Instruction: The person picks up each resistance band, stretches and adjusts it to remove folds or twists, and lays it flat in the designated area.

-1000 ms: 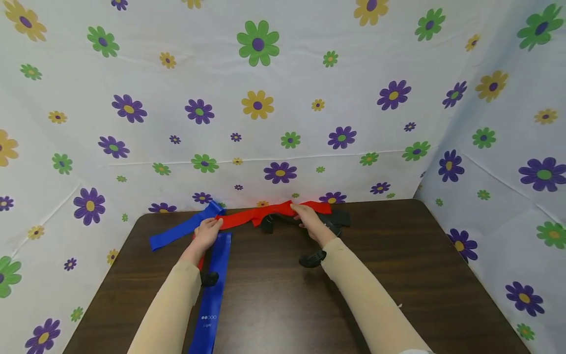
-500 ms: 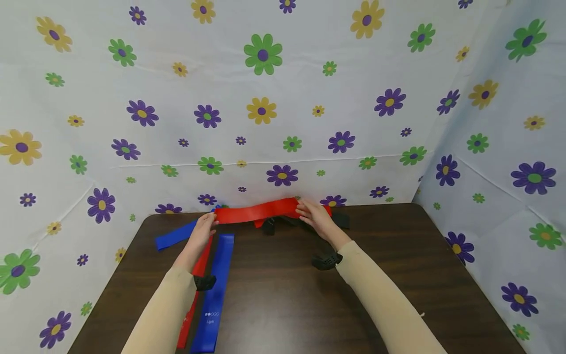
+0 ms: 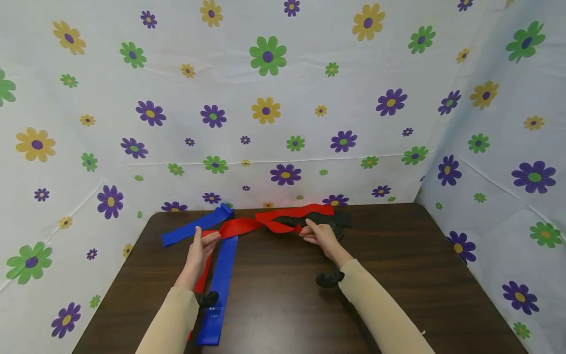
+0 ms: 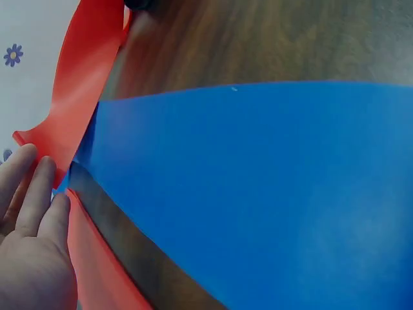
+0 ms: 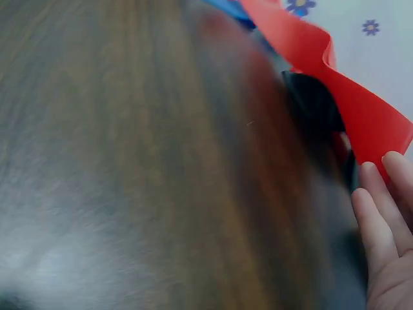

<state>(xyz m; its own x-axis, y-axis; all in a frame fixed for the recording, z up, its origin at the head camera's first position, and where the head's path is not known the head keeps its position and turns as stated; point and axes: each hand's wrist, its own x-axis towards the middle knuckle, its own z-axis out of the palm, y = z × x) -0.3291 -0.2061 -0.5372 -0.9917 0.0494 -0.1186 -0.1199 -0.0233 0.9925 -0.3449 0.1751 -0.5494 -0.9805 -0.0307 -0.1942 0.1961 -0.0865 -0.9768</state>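
Pinching the red band (image 3: 239,226) with our right hand (image 3: 325,239); our left hand (image 3: 199,254) has straight fingers at the other side, thumb apart. Band spans between our hands near the table's (image 3: 283,280) far edge, long axis crosswise, so neither is far.

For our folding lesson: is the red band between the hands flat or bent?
Bent: the right wrist view shows a kink in the red band and a wavy edge.
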